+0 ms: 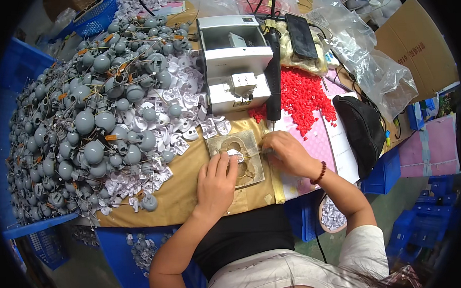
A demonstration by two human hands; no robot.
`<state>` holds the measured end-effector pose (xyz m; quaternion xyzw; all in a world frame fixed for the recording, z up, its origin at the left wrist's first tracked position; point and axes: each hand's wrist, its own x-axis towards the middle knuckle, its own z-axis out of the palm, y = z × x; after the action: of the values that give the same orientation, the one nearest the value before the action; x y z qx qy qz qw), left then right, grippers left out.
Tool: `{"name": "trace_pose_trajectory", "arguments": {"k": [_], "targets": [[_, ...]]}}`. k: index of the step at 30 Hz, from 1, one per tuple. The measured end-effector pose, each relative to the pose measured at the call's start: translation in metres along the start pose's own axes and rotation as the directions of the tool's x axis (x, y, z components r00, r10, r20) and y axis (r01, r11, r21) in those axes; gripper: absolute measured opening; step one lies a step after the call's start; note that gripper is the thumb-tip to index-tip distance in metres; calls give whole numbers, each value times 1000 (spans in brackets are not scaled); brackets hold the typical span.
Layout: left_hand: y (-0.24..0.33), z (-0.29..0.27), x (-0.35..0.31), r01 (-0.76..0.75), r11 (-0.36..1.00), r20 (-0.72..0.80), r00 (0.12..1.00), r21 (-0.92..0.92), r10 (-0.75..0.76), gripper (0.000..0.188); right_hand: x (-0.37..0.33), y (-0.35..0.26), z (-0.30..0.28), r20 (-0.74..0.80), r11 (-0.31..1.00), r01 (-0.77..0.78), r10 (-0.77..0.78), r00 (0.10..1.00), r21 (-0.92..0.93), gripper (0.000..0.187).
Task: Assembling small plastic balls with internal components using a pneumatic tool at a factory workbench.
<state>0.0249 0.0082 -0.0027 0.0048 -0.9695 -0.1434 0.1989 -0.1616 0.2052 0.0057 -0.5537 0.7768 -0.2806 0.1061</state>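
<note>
A square metal fixture block with a rounded hollow lies on the brown table cover in front of me. In its hollow sits a small white plastic part. My left hand rests on the block's left side, its fingers stretched out and the tips touching the white part. At the block's right edge, my right hand has its fingers curled in a pinch; whatever is in them is mostly hidden. Just above that hand hangs a black electric screwdriver, its tip pointing down.
A big heap of grey ball-shaped lamp parts with wires covers the left side, beside loose white plastic parts. A white-grey machine stands behind the block. Small red pieces, a phone and a black pouch lie rightward.
</note>
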Motion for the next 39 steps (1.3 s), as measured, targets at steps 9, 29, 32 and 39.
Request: {"name": "trace_pose_trajectory", "arguments": {"k": [9,29,32,39], "targets": [[-3,-1,-1,-13,1000,-7,1000,-16,13,38,37,-10,25,44,84,-85,403,914,993,38],[-6,-8,20,122,976,-35,991,-180,-130,31,65,-44,9,34,974,-152,148,988,171,52],[0,-10,31,202,960,-14,978,-195,-209,36,62,-45,10,-43,971,-99,111,993,219,55],[0,-5,36,194,968,3,981,-161,-196,37,93,43,-20,-745,975,-210,90,661,-68,56]]}}
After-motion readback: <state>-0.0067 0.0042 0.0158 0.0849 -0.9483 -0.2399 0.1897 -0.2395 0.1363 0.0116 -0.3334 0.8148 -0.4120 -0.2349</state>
